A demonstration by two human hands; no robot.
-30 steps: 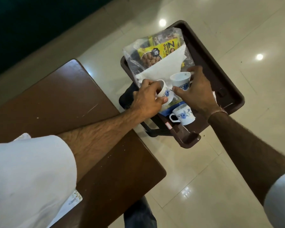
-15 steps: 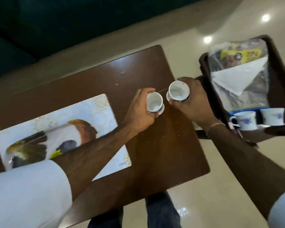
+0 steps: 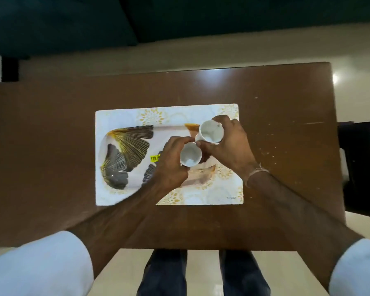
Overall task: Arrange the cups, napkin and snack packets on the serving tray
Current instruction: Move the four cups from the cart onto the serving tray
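- Counter [image 3: 265, 99]: rectangular brown wooden top, glossy, with small pale scuffs and specks towards its right side; it catches a soft ceiling glare near the far edge.
- Floor [image 3: 203, 272]: pale polished tiles, visible below the near edge of the counter and as a light band beyond its far edge; a dark wall closes the top of the view.
- Serving tray [image 3: 120, 116]: flat white rectangle with rounded corners, lying near the middle of the counter; printed with dark grey and gold fan-shaped leaves and faint gold lace motifs; a small yellow price sticker [image 3: 155, 158] sits near its centre.
- Left hand [image 3: 171, 165]: grip closed around a small white cup [image 3: 190, 155], held mouth-up over the middle of the tray; whether its base touches the tray cannot be told.
- Right hand [image 3: 229, 146]: grip closed around a second white cup [image 3: 211, 131], smooth ceramic, round rim, empty, held over the tray's right part, just beside the first cup.
- Person: white sleeves pushed up, a thin thread band on the right wrist [image 3: 257, 172], dark blue trouser legs [image 3: 162, 274] below the counter.
- Dark furniture [image 3: 363, 167]: at the right edge, blurred.
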